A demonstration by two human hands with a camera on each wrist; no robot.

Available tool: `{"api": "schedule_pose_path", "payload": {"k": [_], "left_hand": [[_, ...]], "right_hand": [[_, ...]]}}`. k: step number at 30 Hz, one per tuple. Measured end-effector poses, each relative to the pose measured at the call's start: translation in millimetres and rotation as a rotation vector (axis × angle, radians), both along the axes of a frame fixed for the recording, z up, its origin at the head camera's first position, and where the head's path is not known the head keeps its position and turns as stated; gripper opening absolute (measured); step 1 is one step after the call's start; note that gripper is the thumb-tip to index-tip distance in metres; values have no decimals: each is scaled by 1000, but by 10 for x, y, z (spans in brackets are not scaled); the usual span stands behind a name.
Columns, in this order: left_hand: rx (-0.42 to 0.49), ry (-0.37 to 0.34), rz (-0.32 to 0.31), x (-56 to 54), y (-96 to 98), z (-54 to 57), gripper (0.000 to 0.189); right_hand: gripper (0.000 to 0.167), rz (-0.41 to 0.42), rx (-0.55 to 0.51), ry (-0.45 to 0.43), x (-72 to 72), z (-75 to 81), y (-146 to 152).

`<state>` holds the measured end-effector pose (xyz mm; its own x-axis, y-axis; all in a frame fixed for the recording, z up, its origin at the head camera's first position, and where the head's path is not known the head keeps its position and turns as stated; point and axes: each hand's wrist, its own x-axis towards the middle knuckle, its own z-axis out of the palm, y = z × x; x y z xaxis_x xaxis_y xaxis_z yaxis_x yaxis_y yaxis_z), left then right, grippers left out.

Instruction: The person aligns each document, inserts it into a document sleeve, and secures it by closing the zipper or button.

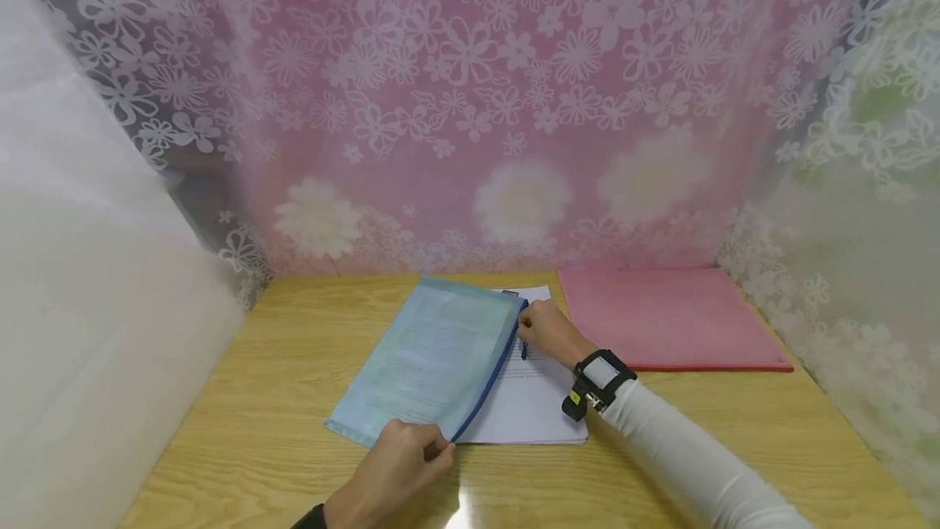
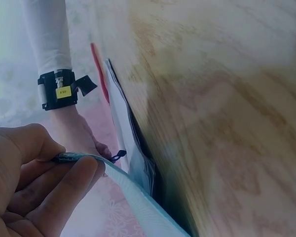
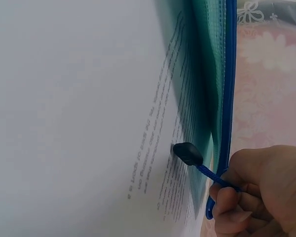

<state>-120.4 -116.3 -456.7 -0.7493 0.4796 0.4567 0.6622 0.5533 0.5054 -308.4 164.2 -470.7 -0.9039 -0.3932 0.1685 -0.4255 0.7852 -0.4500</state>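
A translucent light-blue zip pouch lies tilted over printed paper sheets, its dark-blue zip edge raised. Print shows through the pouch; whether those pages are inside it or beneath cannot be told. At the near end of the zip edge, my left hand pinches the corner between thumb and fingers, seen closely in the left wrist view. My right hand grips the far end of the zip edge. A blue cord with a dark pull tab sticks out beside its fingers.
A pink zip pouch with a red edge lies at the back right of the wooden table. Flower-patterned sheeting hangs along the back and sides. A dark clip shows at the papers' far edge.
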Motion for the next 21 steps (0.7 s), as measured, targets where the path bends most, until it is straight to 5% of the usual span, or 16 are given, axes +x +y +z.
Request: {"api": "schedule_pose_path", "payload": {"k": [12,21], "left_hand": [[7,-29,1,16,-13,-16,23],[21,20,-11,5,-30,-38,26]], "right_hand": [[34,-10,12,-33,-56,-11,77],[30,-3,0,-57,-117,-49,134]]}}
